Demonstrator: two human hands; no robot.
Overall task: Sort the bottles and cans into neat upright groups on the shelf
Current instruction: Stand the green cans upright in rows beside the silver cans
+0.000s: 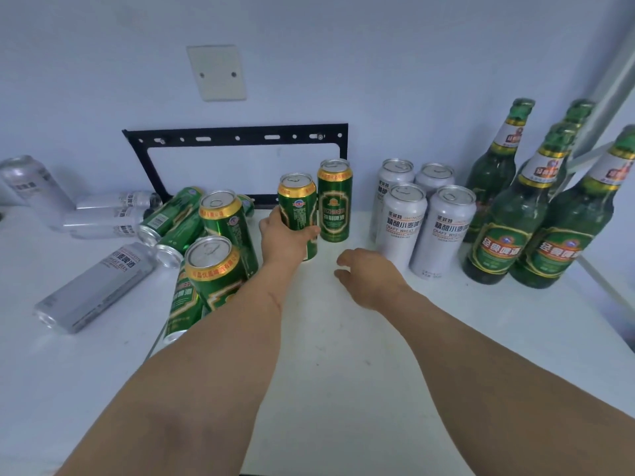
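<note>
Left hand: the left hand (287, 237) is wrapped around a green can (298, 214), fingers curled about its lower half, holding it upright just above or on the shelf; from here I cannot tell if its base touches down.

Right hand: the right hand (369, 276) hovers low over the white shelf (343, 355), fingers loosely bent, holding nothing, near the front of the white cans.

Held can's neighbour: a second green can (335, 201) stands upright just beside the held one, on its right and slightly further back.

Standing white cans: four white cans (400, 221) stand upright in a tight two-by-two block to the right of the green pair.

Bottles: four green glass bottles (515, 214) stand upright at the far right, close together, just beside the white block; the rearmost is partly hidden behind the others.

Green heap: left of the held can, a jumble of green cans (220, 255) leans and lies across one another, some tilted with tops facing up, some flat on their sides.

Fallen white cans: a long white can (96, 286) lies on its side at the front left; further white cans (113, 211) lie flat behind it, and one white can (31, 183) leans at the far left edge.

Wall: a black metal bracket (237, 135) is fixed to the pale wall behind the cans, with a blank cover plate (216, 73) above it.
</note>
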